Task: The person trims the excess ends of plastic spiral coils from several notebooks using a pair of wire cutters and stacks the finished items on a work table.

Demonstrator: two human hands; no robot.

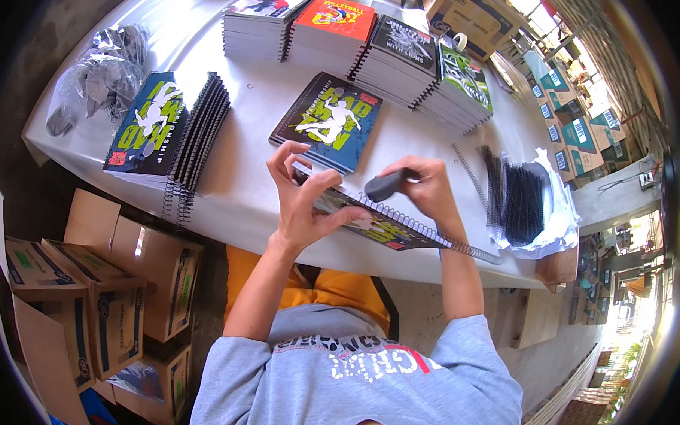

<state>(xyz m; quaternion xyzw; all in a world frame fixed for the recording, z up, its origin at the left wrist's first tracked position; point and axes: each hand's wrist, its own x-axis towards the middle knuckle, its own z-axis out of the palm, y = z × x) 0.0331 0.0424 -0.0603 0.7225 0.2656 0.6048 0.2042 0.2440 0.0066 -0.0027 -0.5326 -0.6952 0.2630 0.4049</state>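
Note:
My left hand (298,206) grips a notebook (384,232) by its edge, thumb on the cover and fingers curled over the far side. The notebook is tilted on edge above the table's front. A dark wire spiral (472,250) runs along its upper edge and sticks out past its right end. In my right hand (430,190) is a black, rounded object (385,185), held against or just above the spiral; its exact kind is unclear. Just beyond my hands lies a small pile of blue-and-green-covered notebooks (329,123), with no spiral visible on them.
Spiral-bound notebooks (146,133) stand stacked at the left beside a plastic bag (103,78). Several notebook stacks (330,33) line the far side. Loose black spirals (519,202) lie on white wrapping at the right. Cardboard boxes (119,317) sit below the table's left edge.

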